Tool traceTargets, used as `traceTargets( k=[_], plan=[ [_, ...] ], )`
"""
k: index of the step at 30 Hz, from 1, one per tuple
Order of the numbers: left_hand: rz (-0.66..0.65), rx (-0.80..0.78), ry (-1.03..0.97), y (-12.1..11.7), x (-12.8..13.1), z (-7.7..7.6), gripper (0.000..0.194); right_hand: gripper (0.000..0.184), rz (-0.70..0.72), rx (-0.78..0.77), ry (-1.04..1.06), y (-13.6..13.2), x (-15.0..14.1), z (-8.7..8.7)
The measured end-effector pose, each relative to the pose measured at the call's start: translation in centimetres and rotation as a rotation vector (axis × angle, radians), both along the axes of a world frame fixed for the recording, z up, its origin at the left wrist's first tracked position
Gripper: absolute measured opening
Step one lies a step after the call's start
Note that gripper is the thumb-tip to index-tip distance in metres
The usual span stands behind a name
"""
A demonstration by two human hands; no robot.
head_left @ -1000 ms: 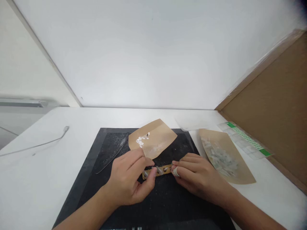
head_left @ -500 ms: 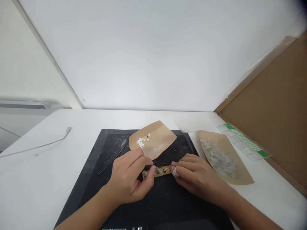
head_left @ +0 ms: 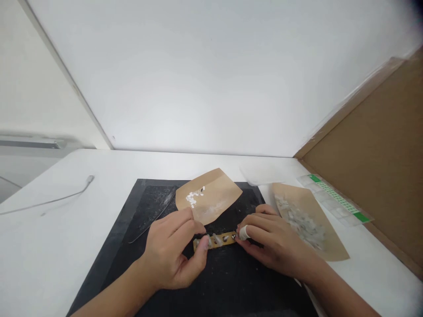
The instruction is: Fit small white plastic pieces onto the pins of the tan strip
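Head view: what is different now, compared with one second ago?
The left hand has shifted slightly left along the brown strip; the right hand has moved a little forward. No clear grasp or release shows. Both hands stay at the strip; the black mat, the brown sheet with white bits and the brown sheet with clear pieces lie as before.

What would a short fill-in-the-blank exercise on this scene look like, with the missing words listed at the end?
1. The left hand and the right hand are at a narrow tan strip, over a mat coloured ____.
2. Of the two hands, the pale band is worn on the ____ one.
3. Most of the small bits on the brown sheet nearest the left hand are coloured ____.
4. Of the picture's left and right edges, the cable lies nearer the ____ one.

Missing words: black; right; white; left.
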State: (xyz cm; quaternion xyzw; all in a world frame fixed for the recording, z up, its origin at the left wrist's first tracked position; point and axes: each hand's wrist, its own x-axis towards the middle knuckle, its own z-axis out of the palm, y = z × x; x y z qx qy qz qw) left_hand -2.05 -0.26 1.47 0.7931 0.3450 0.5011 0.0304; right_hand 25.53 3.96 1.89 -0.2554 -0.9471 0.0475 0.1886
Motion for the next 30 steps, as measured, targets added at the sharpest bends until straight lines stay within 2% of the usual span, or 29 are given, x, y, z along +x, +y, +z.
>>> traceTargets(
  k=[6,10,17,21,25,30],
  plan=[
    [-0.001,0.002,0.007,-0.16,-0.01,0.04,0.010,0.006,0.022,-0.104,0.049,0.06,-0.19,0.11],
    [-0.002,-0.014,0.012,-0.10,-0.13,-0.12,0.008,0.006,-0.013,-0.177,0.075,-0.08,0.03,-0.10],
    [-0.014,-0.014,0.021,-0.10,-0.22,-0.13,0.009,0.016,-0.054,-0.298,0.067,0.17,0.42,-0.12],
    [-0.023,-0.018,0.028,-0.18,-0.23,-0.17,0.008,0.022,-0.093,-0.394,0.154,0.11,0.03,0.43],
    [-0.032,-0.018,0.034,-0.12,-0.15,-0.23,0.007,0.020,-0.237,-0.508,0.247,0.22,-0.21,0.28],
    [-0.053,-0.042,0.161,-0.17,0.30,-0.26,0.002,0.033,-0.474,-0.711,0.352,0.70,-0.18,-0.18]
  ],
)
